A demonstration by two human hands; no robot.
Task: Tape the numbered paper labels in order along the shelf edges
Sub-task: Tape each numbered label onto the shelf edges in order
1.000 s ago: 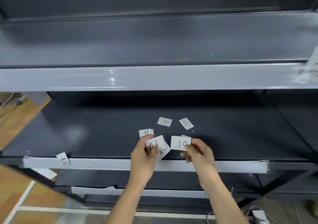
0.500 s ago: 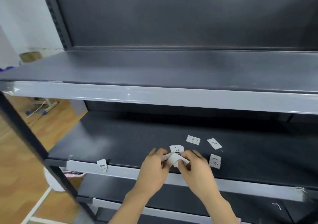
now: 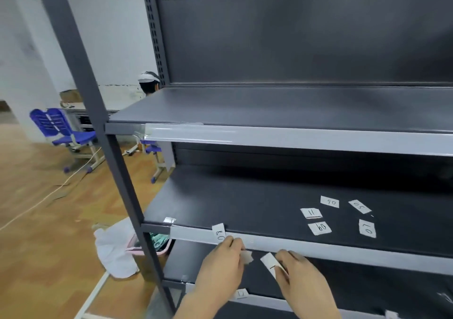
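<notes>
My left hand (image 3: 221,264) pinches a small white paper label (image 3: 247,256) just below the middle shelf's grey edge strip (image 3: 318,246). My right hand (image 3: 300,278) holds another label (image 3: 269,263) with a dark stroke on it. A label marked 08 (image 3: 219,233) is stuck on the edge strip, right above my left hand. Several loose labels lie on the dark shelf: 11 (image 3: 311,213), 09 (image 3: 320,228), 06 (image 3: 330,201), 05 (image 3: 359,206) and 10 (image 3: 367,228). One more label (image 3: 241,293) sits on the lower shelf edge.
A dark upright post (image 3: 98,127) stands left of the shelves. The upper shelf edge (image 3: 294,139) carries a clear taped strip. A white bag and pink bin (image 3: 117,250) sit on the wooden floor at the left; blue chairs (image 3: 63,130) and a person's head (image 3: 148,82) lie beyond.
The view swung left and up. My hands came off the shelf top and dropped below its front edge, apart, each holding a label. Labels 10 and 09 now lie on the shelf.
</notes>
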